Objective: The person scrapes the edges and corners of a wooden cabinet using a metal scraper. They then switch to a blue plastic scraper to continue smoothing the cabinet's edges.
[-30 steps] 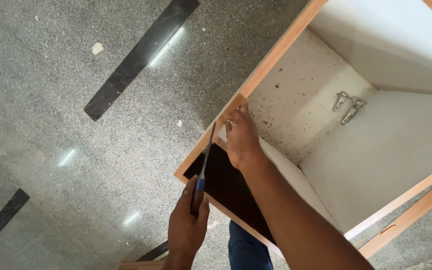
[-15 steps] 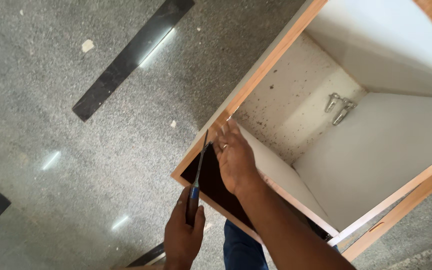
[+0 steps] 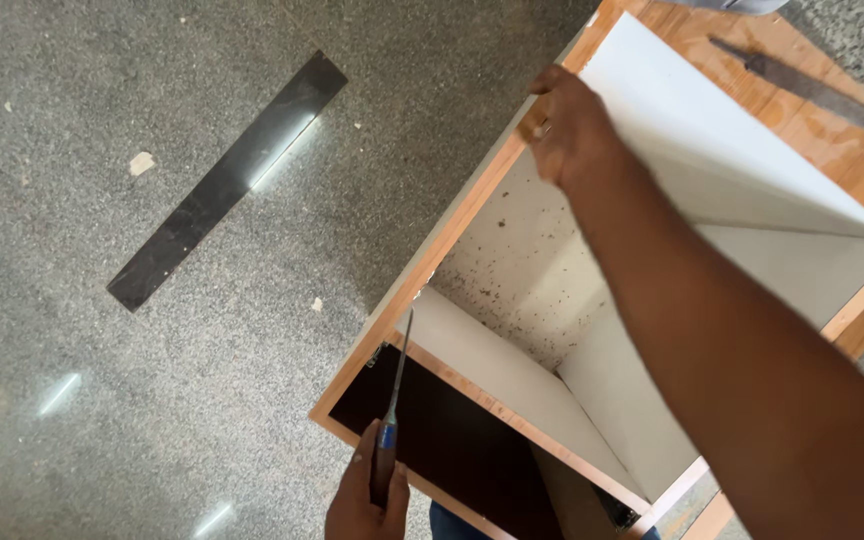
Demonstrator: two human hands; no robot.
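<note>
An open wooden cabinet box [image 3: 422,275] with white inner panels lies on the speckled grey floor. My left hand [image 3: 367,495] at the bottom edge grips the blue and wooden handle of a long thin screwdriver [image 3: 397,375]. The tool's tip rests near the box's left edge, just above a dark compartment [image 3: 452,450]. My right hand [image 3: 572,125] reaches across the box, its fingers curled over the far left edge by the upright white panel [image 3: 712,150]. My right forearm hides part of the box's interior.
A black strip [image 3: 227,180] is set diagonally in the floor to the left. A long flat metal tool [image 3: 802,85] lies on a wooden board at the upper right. Dark specks dot the box's white bottom [image 3: 522,270].
My right hand left the spot beside the screwdriver tip and moved up to the box's far edge. The left hand and tool stayed low. The view shifted toward the box.
</note>
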